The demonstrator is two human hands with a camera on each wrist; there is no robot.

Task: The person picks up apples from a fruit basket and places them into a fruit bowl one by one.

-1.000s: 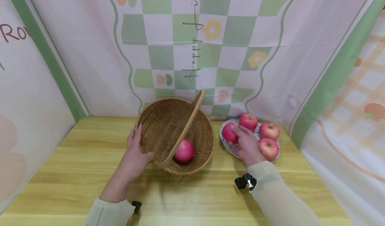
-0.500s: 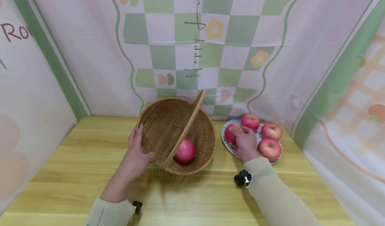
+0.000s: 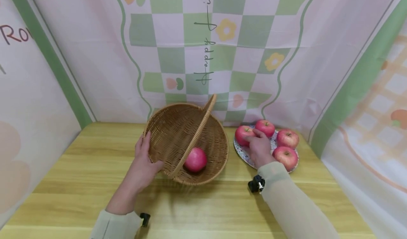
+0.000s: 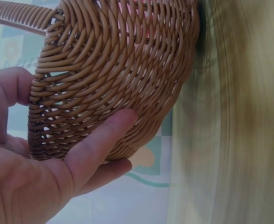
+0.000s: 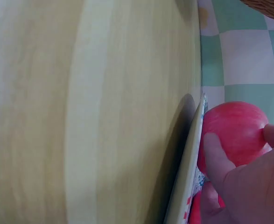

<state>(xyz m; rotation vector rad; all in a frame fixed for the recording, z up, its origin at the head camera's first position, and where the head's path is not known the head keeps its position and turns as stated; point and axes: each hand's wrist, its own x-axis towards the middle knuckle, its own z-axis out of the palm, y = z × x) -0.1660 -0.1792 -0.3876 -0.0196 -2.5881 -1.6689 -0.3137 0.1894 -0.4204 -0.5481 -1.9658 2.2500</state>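
Note:
My left hand (image 3: 147, 164) grips the left rim of a brown wicker basket (image 3: 173, 140), which leans with its mouth facing me. In the left wrist view, fingers (image 4: 101, 144) lie along the outside of the weave. One red apple (image 3: 195, 160) sits low inside, behind the arched handle (image 3: 198, 133). On the right, a blue-patterned plate (image 3: 243, 156) bears several apples. My right hand (image 3: 261, 149) holds the leftmost apple (image 3: 243, 134) on the plate, stem up. Seen from the right wrist, its digits touch this apple (image 5: 235, 126) on two sides, close above the plate's rim.
The other apples, one at the back (image 3: 265, 127), one at the right (image 3: 287, 139) and one in front (image 3: 285, 157), crowd the plate's far side. A checkered cloth (image 3: 222, 62) hangs behind the wooden table (image 3: 203, 210). More cloth closes in both sides.
My right hand and the leftmost apple have shifted slightly toward the back of the plate, and the apple's stem now shows on top. The left hand and basket stay put.

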